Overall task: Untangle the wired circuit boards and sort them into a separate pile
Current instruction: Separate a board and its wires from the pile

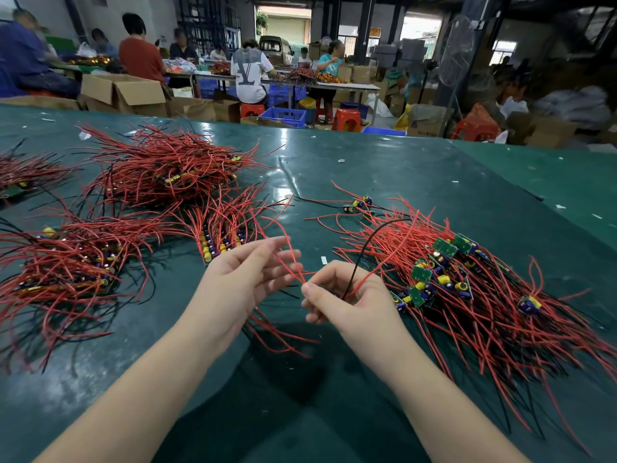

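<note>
Green table (417, 168) carries tangled boards. Right hand (347, 295) curls closed, pinching red and black wires (359, 262); left hand (247, 279) is spread open, fingers touching red strands.

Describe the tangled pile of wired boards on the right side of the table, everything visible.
The right-hand pile is a loose heap of small green circuit boards carrying yellow and blue components, each trailing thin red and black wires that fan out toward the near right corner. It lies flat on the dark green table, boards clustered in the middle at mixed angles. Its left edge lies beside the right hand, whose grip pinches red and black wires.
</note>
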Tool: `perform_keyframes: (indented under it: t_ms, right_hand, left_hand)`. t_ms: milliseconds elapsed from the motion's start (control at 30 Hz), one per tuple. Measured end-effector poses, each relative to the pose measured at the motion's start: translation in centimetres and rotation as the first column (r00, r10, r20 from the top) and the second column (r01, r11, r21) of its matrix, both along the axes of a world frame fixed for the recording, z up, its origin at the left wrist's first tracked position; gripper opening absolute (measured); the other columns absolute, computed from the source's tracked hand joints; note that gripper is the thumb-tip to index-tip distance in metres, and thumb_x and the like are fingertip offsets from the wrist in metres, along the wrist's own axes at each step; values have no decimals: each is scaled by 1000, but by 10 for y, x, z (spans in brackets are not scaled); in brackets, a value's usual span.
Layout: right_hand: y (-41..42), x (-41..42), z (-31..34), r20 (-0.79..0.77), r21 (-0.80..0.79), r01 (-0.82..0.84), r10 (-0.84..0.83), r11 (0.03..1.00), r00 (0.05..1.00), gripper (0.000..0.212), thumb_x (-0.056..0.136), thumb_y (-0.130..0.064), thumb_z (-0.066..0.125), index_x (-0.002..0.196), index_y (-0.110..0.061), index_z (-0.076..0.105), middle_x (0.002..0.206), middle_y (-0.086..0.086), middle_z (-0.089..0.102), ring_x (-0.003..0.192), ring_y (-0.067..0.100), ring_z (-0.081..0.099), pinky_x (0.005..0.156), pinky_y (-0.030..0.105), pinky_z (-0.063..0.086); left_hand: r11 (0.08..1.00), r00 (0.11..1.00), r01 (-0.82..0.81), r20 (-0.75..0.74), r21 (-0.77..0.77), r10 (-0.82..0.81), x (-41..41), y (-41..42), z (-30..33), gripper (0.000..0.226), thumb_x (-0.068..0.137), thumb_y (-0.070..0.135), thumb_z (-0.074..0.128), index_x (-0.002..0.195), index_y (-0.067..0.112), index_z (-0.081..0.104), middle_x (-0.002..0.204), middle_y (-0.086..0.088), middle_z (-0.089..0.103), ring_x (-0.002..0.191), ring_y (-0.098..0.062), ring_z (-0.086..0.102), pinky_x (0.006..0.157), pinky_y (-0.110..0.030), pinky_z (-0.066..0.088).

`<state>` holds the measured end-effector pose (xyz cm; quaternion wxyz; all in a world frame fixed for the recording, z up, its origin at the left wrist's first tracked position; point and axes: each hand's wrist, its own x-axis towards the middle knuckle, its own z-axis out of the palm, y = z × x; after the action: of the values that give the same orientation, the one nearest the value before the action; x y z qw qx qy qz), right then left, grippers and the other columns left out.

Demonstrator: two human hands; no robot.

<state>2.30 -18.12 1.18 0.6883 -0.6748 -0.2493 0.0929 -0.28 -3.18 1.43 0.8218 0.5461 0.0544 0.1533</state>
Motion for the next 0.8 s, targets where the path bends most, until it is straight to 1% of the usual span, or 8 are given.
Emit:
perform_keyframes:
  t_ms: [100, 167, 400, 500, 600, 700, 800]
  right_hand:
    - [1, -1, -1, -18, -35, -27, 27, 999, 999, 24, 86, 7, 61, 68, -8, 60, 60, 9, 59, 49, 6, 57, 50, 16, 46]
    - [2, -1, -1, -35, -42, -49, 48, 998, 998, 22, 86, 8, 61, 69, -6, 59, 61, 8, 59, 48, 5, 57, 49, 15, 46]
    - [1, -1, 1, -72, -53, -88, 84, 995, 994, 22, 87, 8, 61, 70, -6, 58, 58, 4, 61, 47, 8, 56, 50, 16, 46]
    - [0, 0, 2, -82, -55, -91, 86, 994, 993, 21, 87, 7, 61, 71, -6, 59, 58, 3, 62, 47, 10, 56, 51, 17, 47]
    - [-1, 1, 2, -87, -51, -81, 77, 995, 993, 20, 87, 5, 61, 71, -6, 60, 57, 2, 63, 48, 11, 57, 51, 18, 48]
    - [-1, 2, 3, -101, -38, -67, 63, 997, 993, 20, 88, 4, 61, 71, -6, 60, 58, 3, 64, 48, 12, 58, 50, 19, 48]
    - [-3, 4, 3, -130, -16, -62, 60, 998, 990, 19, 87, 3, 61, 72, -6, 61, 59, 4, 65, 48, 12, 58, 50, 19, 48]
  left_hand:
    - [995, 1000, -5, 26, -98, 8, 0, 5, 3, 23, 100, 12, 44, 107, 4, 64, 93, -11, 75, 81, -15, 72, 67, -20, 56]
    - [991, 999, -21, 32, -134, 25, 0, 8, 5, 22, 99, 12, 46, 107, 3, 65, 94, -9, 75, 81, -14, 72, 67, -19, 56]
    - [981, 994, -102, 33, -164, 109, 2, 13, 5, 17, 94, 12, 53, 98, 7, 69, 81, 0, 74, 78, -10, 71, 67, -17, 55]
    - [974, 990, -131, 29, -183, 139, 3, 15, 5, 16, 92, 15, 56, 96, 6, 69, 82, -1, 74, 77, -11, 72, 66, -17, 55]
    - [970, 986, -157, 21, -185, 164, 4, 17, 4, 16, 94, 15, 55, 98, 7, 68, 83, -2, 75, 79, -12, 72, 64, -17, 55]
    - [969, 985, -157, 34, -190, 167, 3, 18, 4, 17, 95, 14, 54, 98, 7, 69, 84, -1, 74, 79, -11, 71, 66, -18, 55]
    - [965, 985, -155, 41, -213, 167, 3, 18, 5, 16, 94, 12, 55, 98, 8, 71, 80, 1, 71, 75, -9, 68, 66, -17, 54]
